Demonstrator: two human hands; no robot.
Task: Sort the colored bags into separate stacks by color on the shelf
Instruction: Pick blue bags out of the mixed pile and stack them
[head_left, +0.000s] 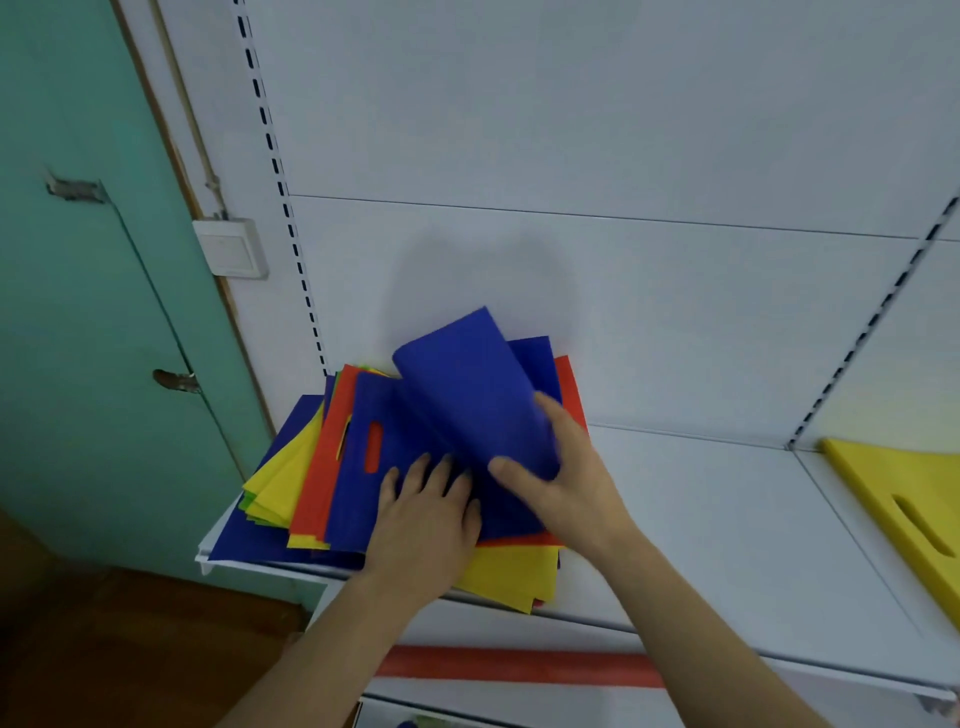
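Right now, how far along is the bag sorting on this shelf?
Barely started. One yellow bag lies apart at the right. The right hand is lifting a blue bag while the left hand presses the mixed pile, where blue, red, yellow and green are still unsorted.

A white shelf (727, 519) is seen with a white back panel behind it. At its left end a mixed pile of bags (322, 483) is laid directly on it — blue, yellow, red and a little green. The pile hangs slightly over the front edge. Well apart, at the far right, a single yellow bag (904, 499) is laid flat on the neighbouring section — its handle slot is visible.
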